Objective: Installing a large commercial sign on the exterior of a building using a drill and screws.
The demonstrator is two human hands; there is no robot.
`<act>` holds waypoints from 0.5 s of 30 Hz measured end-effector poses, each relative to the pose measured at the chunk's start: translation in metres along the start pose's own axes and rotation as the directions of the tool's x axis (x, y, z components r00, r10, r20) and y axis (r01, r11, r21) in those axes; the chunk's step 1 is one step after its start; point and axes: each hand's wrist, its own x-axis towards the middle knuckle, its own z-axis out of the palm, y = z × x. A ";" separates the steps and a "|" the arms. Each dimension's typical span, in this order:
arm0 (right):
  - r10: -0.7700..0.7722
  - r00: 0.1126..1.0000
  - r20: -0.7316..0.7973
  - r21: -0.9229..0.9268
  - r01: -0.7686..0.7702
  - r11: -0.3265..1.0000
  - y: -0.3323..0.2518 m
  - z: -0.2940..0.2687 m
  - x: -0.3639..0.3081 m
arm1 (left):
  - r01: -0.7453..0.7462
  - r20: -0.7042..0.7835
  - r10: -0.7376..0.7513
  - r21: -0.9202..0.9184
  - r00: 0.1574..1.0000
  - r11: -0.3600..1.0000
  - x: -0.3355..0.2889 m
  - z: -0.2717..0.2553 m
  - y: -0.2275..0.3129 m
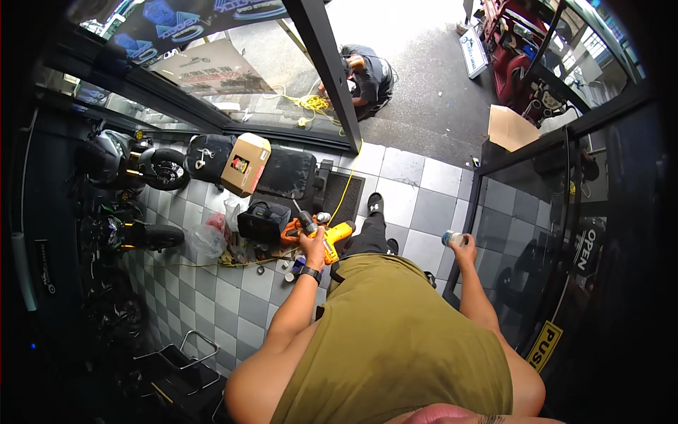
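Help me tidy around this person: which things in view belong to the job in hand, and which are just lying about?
Apparently in use:
dark-nosed drill, in the left hand
small round container, in the right hand
yellow tool at the left hand, perhaps

Seemingly just lying about:
cardboard box
clear plastic bag

This looks like a motorcycle shop. Motorcycles (107, 155) stand on checkered tiles (254, 286), and a yellow sign (545, 346) sits by the glass door (515, 226).
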 end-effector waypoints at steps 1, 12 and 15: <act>0.030 1.000 0.004 0.002 -0.030 1.000 0.004 0.001 0.004 | -0.094 0.025 0.092 0.075 0.995 0.993 0.002 0.022 0.010; 0.239 0.971 -0.026 -0.099 -0.241 0.966 -0.058 -0.052 0.096 | -0.445 0.436 0.224 0.511 0.872 0.735 0.096 0.233 0.104; 0.213 0.974 -0.082 0.026 -0.212 0.977 -0.088 -0.071 0.138 | -0.488 0.494 0.212 0.539 0.843 0.686 0.125 0.285 0.120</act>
